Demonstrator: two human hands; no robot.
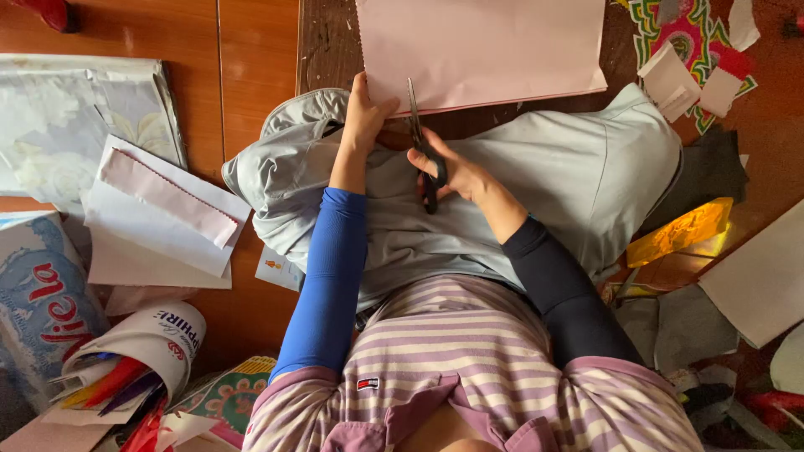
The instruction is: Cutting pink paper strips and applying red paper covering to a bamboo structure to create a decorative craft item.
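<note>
A large pale pink paper sheet (486, 46) lies ahead of me, its near edge over my lap. My left hand (364, 113), in a blue sleeve, pinches the sheet's lower left corner. My right hand (456, 172), in a dark sleeve, grips black-handled scissors (421, 142). The blades point away from me and reach into the sheet's near edge, just right of my left hand. Light grey trousers (578, 167) cover my folded legs under both hands.
Folded white and pink papers (159, 209) and patterned cloth (75, 117) lie at left on the wooden floor. A paper roll holding coloured sheets (142, 351) sits lower left. Paper scraps, a patterned cutout (695, 42), yellow foil (678, 234) and grey card lie at right.
</note>
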